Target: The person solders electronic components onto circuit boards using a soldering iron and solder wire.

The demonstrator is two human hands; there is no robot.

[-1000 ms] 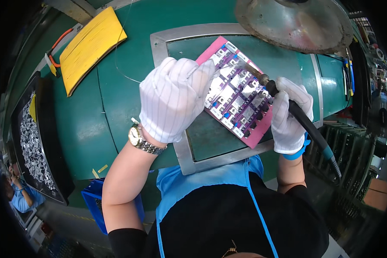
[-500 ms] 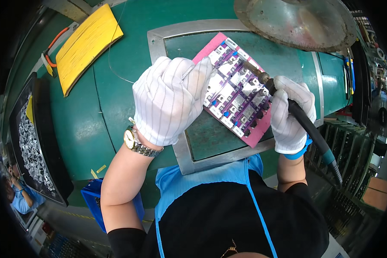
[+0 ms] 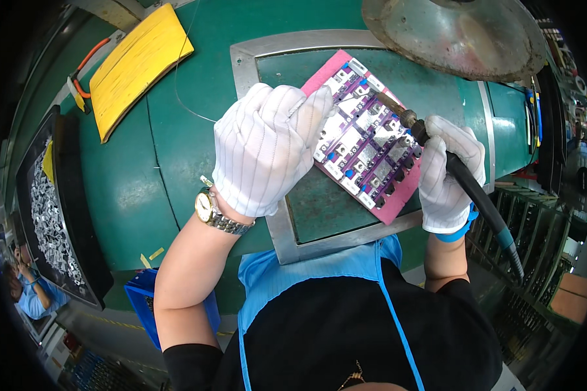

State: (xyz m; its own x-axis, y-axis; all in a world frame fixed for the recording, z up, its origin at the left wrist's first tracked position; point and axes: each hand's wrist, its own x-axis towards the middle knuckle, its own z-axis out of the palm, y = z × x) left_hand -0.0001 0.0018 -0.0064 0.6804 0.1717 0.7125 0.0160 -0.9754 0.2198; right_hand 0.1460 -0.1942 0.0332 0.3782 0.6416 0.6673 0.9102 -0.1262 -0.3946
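My left hand (image 3: 267, 146), in a white striped glove, is closed in a pinch at the left side of a purple circuit board panel (image 3: 364, 133). A thin solder wire (image 3: 195, 115) runs into that hand from the left; its far end is hidden by the fingers. In my gloved right hand (image 3: 451, 176) is a soldering iron (image 3: 474, 192), its tip pointing up and left over the panel's upper part. Whether the tip touches the board I cannot tell. Silver pads, white blocks and small blue parts cover the panel, which lies slanted on a pink foam pad (image 3: 396, 208).
A grey metal frame (image 3: 319, 249) is set around the work spot on the green table (image 3: 120, 182). Beyond it hangs a metal hood (image 3: 453, 39). At left are a yellow pad (image 3: 137, 72) and a black tray (image 3: 88, 241) of small metal parts; a blue bin (image 3: 140, 300) sits below.
The whole view has shifted slightly, so everything appears a little further right. My left hand has edged right along with the panel. Both hands keep their holds.
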